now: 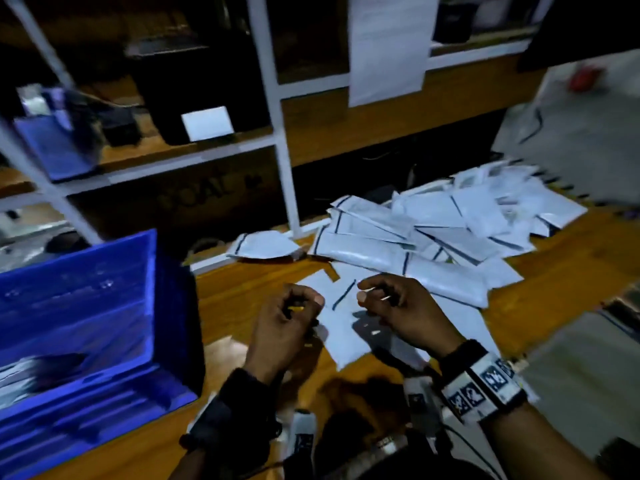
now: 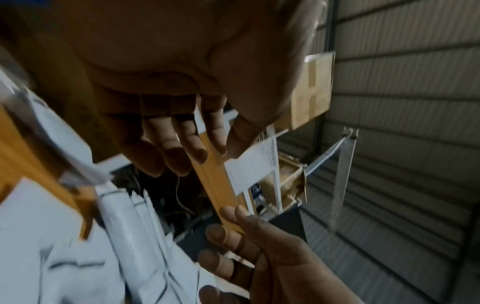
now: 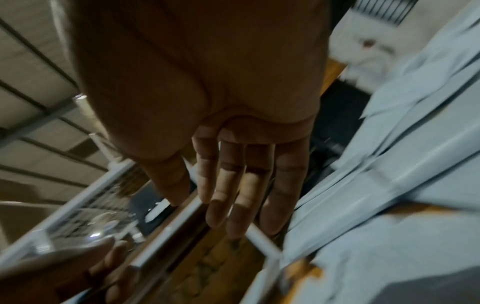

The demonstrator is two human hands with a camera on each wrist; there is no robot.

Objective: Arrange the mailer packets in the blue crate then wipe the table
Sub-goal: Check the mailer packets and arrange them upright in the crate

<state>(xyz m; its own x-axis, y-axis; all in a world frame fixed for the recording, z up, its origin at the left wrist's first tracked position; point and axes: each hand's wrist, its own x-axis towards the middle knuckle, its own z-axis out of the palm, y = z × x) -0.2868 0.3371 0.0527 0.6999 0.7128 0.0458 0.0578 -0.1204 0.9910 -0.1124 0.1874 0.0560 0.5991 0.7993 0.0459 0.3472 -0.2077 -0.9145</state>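
Shelving w/ white uprights (image 1: 273, 98) is running along the back, and the orange-brown bench (image 1: 221, 306) is carrying everything in front of me. My blue crate (image 1: 86, 323) is sitting at the left bench edge, tipped open toward me, prob so packets can slide straight in; I can't tell what's inside it, too dark. Mailer packets (image 1: 433, 230) are lying in a loose overlapping pile at the right-back, well apart from the crate, so arranging looks barely begun and wiping isn't started. One flat packet (image 1: 343, 317) is lying just under both hands, nearest me, likely next to go. My left hand (image 1: 287, 323) is hovering over it, fingers curled, thumb & forefinger pinching a thin yellowish strip (image 2: 215, 179). My right hand (image 1: 405, 313) is pinching the strip's other end, other fingers loosely bent. I'm guessing it's a peel-off sealing strip, though that's unclear.
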